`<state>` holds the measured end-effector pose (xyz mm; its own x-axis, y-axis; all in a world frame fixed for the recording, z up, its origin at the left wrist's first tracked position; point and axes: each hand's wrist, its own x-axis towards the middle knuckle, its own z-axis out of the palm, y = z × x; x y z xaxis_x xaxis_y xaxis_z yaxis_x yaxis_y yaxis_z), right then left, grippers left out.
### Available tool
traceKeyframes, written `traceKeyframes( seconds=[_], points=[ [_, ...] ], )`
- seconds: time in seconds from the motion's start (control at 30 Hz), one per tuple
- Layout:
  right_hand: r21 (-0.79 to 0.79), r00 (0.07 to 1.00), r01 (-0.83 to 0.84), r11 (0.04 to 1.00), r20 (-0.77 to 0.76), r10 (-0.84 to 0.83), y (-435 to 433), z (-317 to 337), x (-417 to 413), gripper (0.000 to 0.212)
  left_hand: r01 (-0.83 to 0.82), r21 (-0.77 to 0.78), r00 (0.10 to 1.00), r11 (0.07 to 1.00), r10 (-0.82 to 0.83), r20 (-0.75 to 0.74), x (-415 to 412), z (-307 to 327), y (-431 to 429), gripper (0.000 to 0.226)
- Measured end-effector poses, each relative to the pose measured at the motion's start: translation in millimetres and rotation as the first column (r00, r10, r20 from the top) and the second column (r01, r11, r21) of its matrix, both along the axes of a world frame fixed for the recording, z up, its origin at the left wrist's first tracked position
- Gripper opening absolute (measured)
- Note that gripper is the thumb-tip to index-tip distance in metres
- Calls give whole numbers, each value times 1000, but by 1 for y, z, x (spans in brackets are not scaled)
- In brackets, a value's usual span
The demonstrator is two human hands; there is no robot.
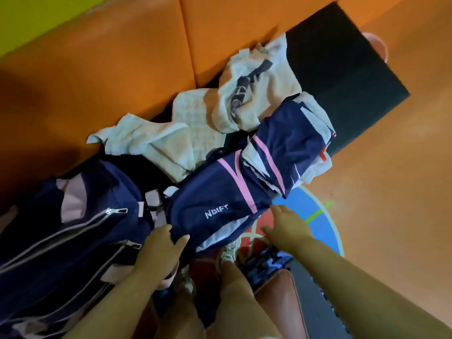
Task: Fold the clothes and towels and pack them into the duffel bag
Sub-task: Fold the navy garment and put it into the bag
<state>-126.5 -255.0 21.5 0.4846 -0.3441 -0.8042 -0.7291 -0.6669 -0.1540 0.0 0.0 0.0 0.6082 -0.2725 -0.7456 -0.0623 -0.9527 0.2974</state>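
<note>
Head view: the navy garment (220,199) is gripped at its near edge by the left hand (162,250), likely to be folded. The right hand (286,226) is held open just beside it. The duffel bag (73,216) is kept close on the left. White towels (171,133) are piled on a black bench (342,69), by an orange padded wall (110,57).

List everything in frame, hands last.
duffel bag: one, navy with pink trim, lower left
navy garment: one, pink stripes, centre, beside the bag
white cloths: at least two, crumpled, behind the garment; one has a dark print
black pad: one, upper right
orange padding: top, behind the pile
floor marking: one, blue circle, right of the garment
shoe: one, pale, bottom centre
left hand: grips the garment's near end
right hand: open, by the garment's edge
</note>
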Motion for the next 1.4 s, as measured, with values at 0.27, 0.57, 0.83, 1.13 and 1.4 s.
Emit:
traceKeyframes(
  seconds=[0.27, 0.57, 0.83, 1.13, 1.4],
  points=[
    [-84, 990, 63, 994, 131, -51, 13, -65, 49, 87, -546, 28, 836, 837, 547, -48, 3, -64, -38, 87],
    [-165, 958, 229, 959, 213, -192, 32, -95, 54, 74, -664, 2, 747, 748, 664, -24, 3, -90, -53, 88],
    [-75, 926, 358, 931, 154, -344, 38, -92, 36, 77, -654, -38, 755, 755, 650, -81, 15, -98, -38, 62],
    [55, 831, 520, 853, 201, -519, 28, -100, 45, 98, -660, -102, 751, 744, 654, -84, 9, -94, -31, 47],
    [88, 868, 477, 874, 106, -485, 34, -104, 69, 77, -602, -207, 796, 771, 598, -88, 11, -86, -16, 56]
  ],
)
